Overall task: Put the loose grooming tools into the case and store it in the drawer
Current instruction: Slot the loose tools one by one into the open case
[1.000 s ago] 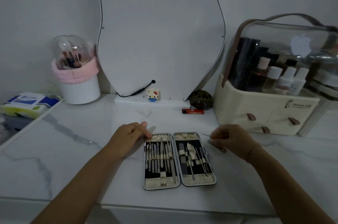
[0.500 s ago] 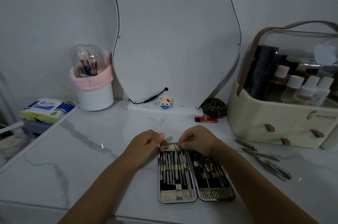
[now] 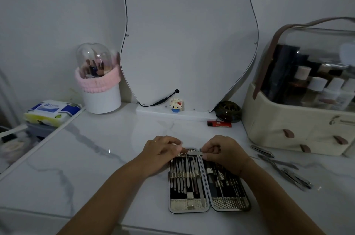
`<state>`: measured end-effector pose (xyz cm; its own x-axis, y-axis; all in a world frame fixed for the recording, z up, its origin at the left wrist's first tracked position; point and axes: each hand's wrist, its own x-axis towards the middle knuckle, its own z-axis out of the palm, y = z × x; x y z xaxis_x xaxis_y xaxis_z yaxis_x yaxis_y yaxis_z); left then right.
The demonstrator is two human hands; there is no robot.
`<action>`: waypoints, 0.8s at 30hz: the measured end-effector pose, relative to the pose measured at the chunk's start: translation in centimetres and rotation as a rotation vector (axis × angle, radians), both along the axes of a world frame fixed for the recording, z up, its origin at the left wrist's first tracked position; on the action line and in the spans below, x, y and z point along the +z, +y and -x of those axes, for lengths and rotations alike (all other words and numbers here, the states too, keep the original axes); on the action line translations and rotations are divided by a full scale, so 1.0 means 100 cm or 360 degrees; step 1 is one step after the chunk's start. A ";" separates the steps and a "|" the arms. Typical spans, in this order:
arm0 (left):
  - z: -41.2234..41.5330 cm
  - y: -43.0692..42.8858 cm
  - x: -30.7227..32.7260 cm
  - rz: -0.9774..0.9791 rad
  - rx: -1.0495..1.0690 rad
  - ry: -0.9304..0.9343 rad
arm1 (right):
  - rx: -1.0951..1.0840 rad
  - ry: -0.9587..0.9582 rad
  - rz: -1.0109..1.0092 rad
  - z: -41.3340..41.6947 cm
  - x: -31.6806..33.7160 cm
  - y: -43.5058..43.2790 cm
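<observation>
- Head view showed the right hand [image 3: 223, 153] pinching a slim tool [image 3: 196, 152] between thumb and fingertips. The left hand [image 3: 161, 151], fingers curled, appeared to pinch its other end.
- That slim tool lay crosswise over the far edge of the case's left half, its long axis running left to right. Which end was the tip I could not tell.
- The case [image 3: 189, 211] lay open flat on the table [image 3: 96, 158], long axis pointing away from the person. Its stowed tools [image 3: 179, 181] ran the same way under elastic loops [image 3: 184, 174].
- Judged risk: held across the loops, the tool needed a quarter turn. Slid in askew, it could snag a neighbour or sit proud and stop the case closing.
- Other loose tools [image 3: 278, 163] lay well to the right, near the drawers [image 3: 288, 133] of the organiser [image 3: 272, 117], and could be forgotten.
</observation>
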<state>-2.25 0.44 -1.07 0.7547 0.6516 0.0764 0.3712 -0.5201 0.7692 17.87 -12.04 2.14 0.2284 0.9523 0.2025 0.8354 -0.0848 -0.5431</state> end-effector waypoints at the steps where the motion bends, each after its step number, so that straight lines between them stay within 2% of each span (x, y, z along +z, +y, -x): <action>1: 0.000 0.000 0.002 0.0015 -0.0001 -0.0030 | -0.0005 -0.0005 -0.0018 0.001 -0.001 0.001; 7: 0.000 -0.008 0.010 0.0208 -0.0091 -0.0279 | 0.0020 -0.0004 -0.0018 0.006 0.000 0.005; 12: 0.002 -0.011 0.013 0.0016 0.0108 -0.0264 | 0.0053 0.0231 -0.0025 0.004 0.002 0.000; 16: 0.005 -0.011 0.015 0.0168 0.0353 -0.0383 | 0.0027 0.0299 -0.0059 0.005 0.001 0.000; 24: 0.008 -0.011 0.018 0.0210 0.0411 -0.0431 | 0.0025 0.0318 -0.0050 0.008 -0.001 0.002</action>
